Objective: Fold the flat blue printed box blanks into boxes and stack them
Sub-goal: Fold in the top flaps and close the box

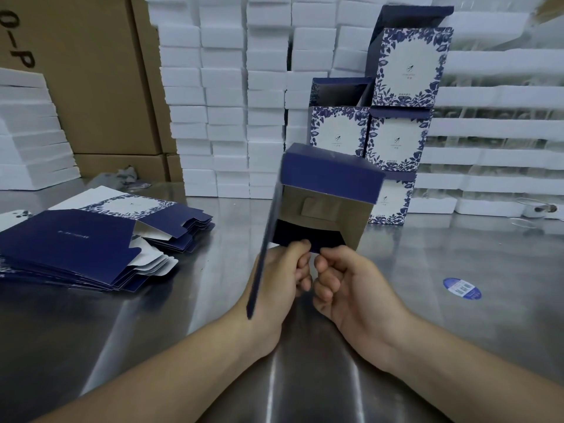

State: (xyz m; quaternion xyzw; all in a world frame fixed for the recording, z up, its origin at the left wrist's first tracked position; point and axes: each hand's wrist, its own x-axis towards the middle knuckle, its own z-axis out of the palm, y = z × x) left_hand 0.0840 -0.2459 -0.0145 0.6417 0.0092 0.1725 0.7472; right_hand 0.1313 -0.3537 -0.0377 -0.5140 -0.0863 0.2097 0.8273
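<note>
1. A half-folded box (331, 190) was held up above the steel table (457, 315), in the middle of the view and just in front of the person.
2. Its top panel was plain navy; the open near side showed the brown unprinted inside, with a small rectangular tab on the back wall.
3. One long navy flap hung down on the left, seen edge-on, and crossed in front of the left wrist.
4. The left hand (282, 277) and the right hand (346, 286) sat side by side, nearly touching. Both had their fingers curled, pinching the dark lower flap at the box's near edge.
5. A fanned pile of flat blanks (91, 242) lay on the table to the left: navy panels, white tabs, one floral-bordered face showing.
6. The finished boxes (399, 123) stood stacked behind the held box, white fronts framed with blue leaves, against a wall of white foam blocks (225, 102).
</note>
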